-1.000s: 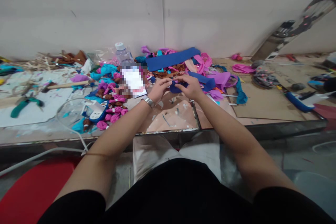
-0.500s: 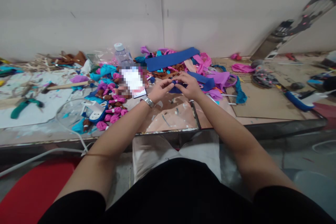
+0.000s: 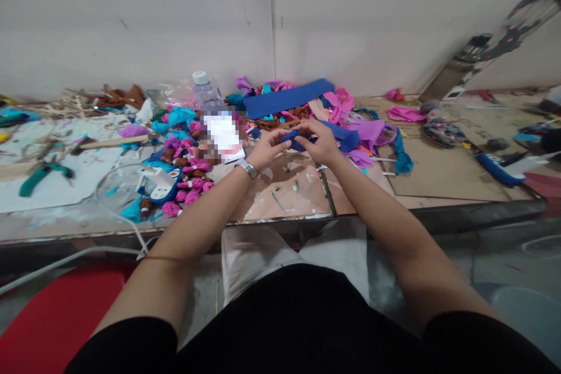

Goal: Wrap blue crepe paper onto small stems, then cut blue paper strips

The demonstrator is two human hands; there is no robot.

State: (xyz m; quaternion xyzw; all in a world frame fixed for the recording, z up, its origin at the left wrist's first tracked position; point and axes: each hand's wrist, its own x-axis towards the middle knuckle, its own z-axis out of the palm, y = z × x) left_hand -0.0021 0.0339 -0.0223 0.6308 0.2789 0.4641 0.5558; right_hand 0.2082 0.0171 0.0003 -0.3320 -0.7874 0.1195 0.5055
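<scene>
Between my fingertips is a dark blue strip [image 3: 293, 138], crepe paper or cloth, bunched up. My left hand [image 3: 269, 149], with a metal watch [image 3: 246, 168] on its wrist, pinches the strip from the left. My right hand [image 3: 321, 143] grips it from the right, the fingers bent over it. A blue length [image 3: 342, 135] shows just behind my right hand; I cannot tell if it joins the held piece. A wide blue strip [image 3: 289, 98] lies flat on the coloured scraps beyond my hands. A lit phone [image 3: 223, 135] lies left of my left hand.
Pink and brown bundles [image 3: 193, 184] cover the table at left, near a blue-and-white power strip [image 3: 162, 185]. A bottle [image 3: 207, 92] stands behind the phone. Green-handled pliers [image 3: 44, 178] and a hammer [image 3: 114, 142] lie further left. Cardboard [image 3: 447, 178] covers the right side.
The blue strip has been turned and lifted slightly between my fingers, and more of it shows. Both hands stay in nearly the same place.
</scene>
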